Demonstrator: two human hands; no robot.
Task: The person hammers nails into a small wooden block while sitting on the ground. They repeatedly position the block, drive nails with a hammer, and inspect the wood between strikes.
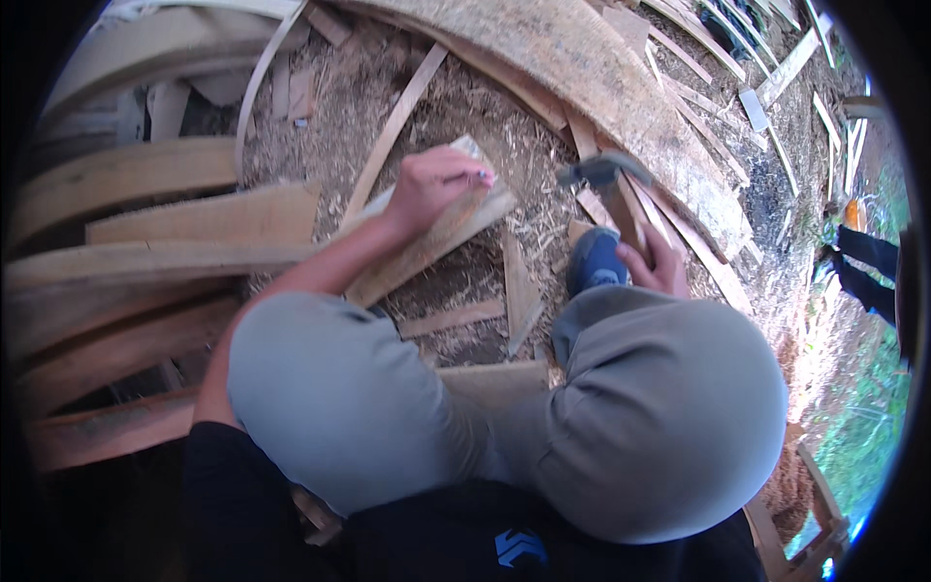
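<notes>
My left hand (433,187) is closed in a pinch above a pale wooden board (400,275) that lies slanted on the ground in front of my left knee. Whatever sits between its fingertips is too small and blurred to name. On the other side, my right hand (661,270) grips a hammer (628,221) by its wooden handle, near my right foot. The dark metal head of the hammer is raised, apart from the board and pointing towards my left hand.
Curved planks (145,179) are stacked at the left. A long curved timber slab (601,73) crosses the far side. Wood strips and shavings litter the ground. My blue shoe (593,262) is beside the hammer. Another person's dark-clad legs (866,254) show at the far right.
</notes>
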